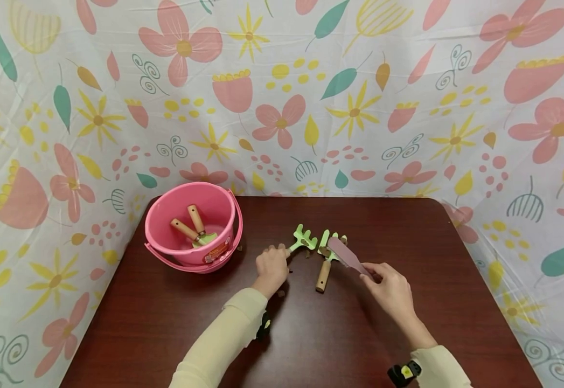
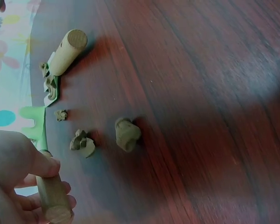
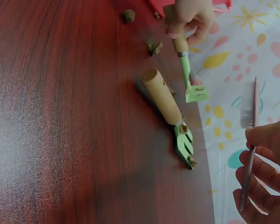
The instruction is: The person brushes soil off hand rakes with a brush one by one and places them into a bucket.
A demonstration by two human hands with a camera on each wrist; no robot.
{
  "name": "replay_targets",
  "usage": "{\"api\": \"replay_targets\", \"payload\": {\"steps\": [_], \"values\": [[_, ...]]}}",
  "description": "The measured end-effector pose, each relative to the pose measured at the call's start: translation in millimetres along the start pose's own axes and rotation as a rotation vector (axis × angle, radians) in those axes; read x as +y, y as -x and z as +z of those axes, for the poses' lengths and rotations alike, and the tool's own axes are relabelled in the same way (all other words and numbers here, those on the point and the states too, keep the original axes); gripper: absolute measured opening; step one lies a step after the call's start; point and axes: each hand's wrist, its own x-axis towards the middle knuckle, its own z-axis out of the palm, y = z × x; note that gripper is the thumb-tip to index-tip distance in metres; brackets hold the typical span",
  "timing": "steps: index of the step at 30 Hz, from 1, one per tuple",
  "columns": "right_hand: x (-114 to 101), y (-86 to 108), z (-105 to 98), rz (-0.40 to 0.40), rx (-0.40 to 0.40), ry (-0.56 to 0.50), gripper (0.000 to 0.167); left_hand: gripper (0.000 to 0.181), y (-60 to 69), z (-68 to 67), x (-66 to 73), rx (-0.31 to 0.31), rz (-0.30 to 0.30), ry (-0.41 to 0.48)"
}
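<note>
Nearest, brown lumps (image 2: 127, 134) lie loose on the worktop (image 1: 320, 345); a sleeve (image 1: 214, 337) dragged low could scatter or squash them. The left hand (image 1: 272, 268) is wrapped round the handle of the rake (image 1: 300, 235); the right hand (image 1: 390, 285) pinches the brush (image 1: 347, 254). The fork (image 1: 324, 276) lies unheld between them, so a hard stroke would probably spin it and flick the bits (image 3: 183, 129) off. Beyond, at left, a careless elbow could knock the bucket (image 1: 180, 187) holding two tools (image 1: 183, 229).
</note>
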Motion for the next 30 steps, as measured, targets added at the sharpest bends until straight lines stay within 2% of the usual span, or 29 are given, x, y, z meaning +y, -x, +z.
{"api": "replay_targets", "payload": {"steps": [13, 22, 30], "values": [[-17, -6.4, 5, -0.038, -0.015, -0.009, 0.025, 0.034, 9.2, -4.3, -20.7, 0.063, 0.065, 0.035], [-29, -9.3, 11, -0.053, -0.018, -0.019, 0.024, 0.025, 22.6, -6.4, -31.2, 0.196, 0.121, 0.079], [-33, -14.2, 12, -0.068, 0.014, -0.025, 0.024, 0.025, 34.3, -16.2, -37.6, 0.266, 0.167, 0.090]]}}
